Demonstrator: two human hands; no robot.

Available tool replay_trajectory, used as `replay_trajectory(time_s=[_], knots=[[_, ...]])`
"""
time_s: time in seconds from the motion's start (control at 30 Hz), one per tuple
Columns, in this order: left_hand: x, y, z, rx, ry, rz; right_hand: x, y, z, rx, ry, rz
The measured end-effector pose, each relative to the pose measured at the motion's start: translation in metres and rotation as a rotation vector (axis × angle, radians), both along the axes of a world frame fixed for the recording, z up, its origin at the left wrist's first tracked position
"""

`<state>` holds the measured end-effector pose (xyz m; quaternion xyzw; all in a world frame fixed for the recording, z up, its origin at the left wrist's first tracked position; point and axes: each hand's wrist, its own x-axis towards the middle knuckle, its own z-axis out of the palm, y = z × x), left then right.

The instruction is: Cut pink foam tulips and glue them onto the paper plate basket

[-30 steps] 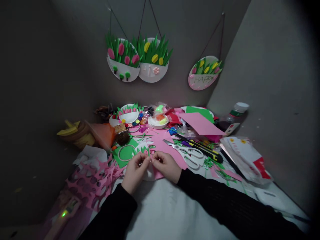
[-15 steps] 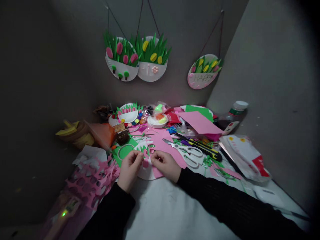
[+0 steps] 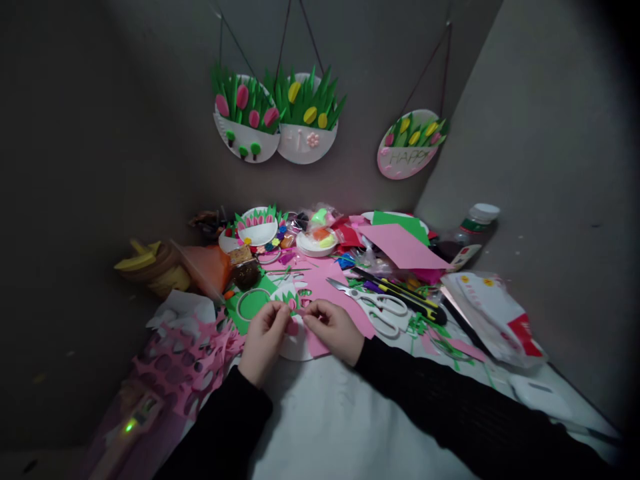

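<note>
My left hand (image 3: 264, 340) and my right hand (image 3: 336, 328) meet over the middle of the table, thumbs and forefingers pinched close together. Between the fingertips is a small pink paper piece (image 3: 299, 313), mostly hidden by the fingers. Beneath them lies a white paper plate (image 3: 296, 351) with green paper grass (image 3: 286, 293) on its far part. A pink paper sheet (image 3: 346, 305) reaches under my right hand. White-handled scissors (image 3: 373, 308) rest to the right, and a tape roll (image 3: 254, 304) lies left on green paper.
Cut pink paper scraps (image 3: 175, 363) pile up at the left, near an orange cone-shaped bag (image 3: 207, 267). A utility knife (image 3: 400, 293), plastic packet (image 3: 493, 317) and bottle (image 3: 475, 223) are on the right. Decorated plates (image 3: 307, 143) hang on the wall.
Both hands stay over the plate, with their fingertips shifted slightly around the pink piece. The whole view has moved a little.
</note>
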<state>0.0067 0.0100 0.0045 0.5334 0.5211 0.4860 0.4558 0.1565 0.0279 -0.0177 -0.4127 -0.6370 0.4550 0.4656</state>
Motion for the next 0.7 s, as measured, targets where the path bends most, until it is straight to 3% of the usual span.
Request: replay_trajectory(time_s=[0.07, 0.2, 0.37, 0.53, 0.7], knots=[[0.0, -0.001, 0.001, -0.101, -0.083, -0.047, 0.002, 0.001, 0.0, 0.099, -0.003, -0.034], [0.001, -0.004, 0.005, -0.411, -0.277, -0.258, 0.007, 0.001, 0.0, 0.378, 0.008, -0.055], [-0.003, -0.005, 0.01, -0.532, -0.404, -0.348, 0.012, -0.001, -0.003, 0.572, -0.046, -0.044], [-0.004, -0.004, 0.009, -0.523, -0.397, -0.369, 0.01, -0.002, -0.005, 0.597, -0.082, -0.045], [-0.004, -0.002, 0.005, -0.376, -0.356, -0.311, 0.008, 0.006, 0.006, 0.401, -0.136, -0.17]])
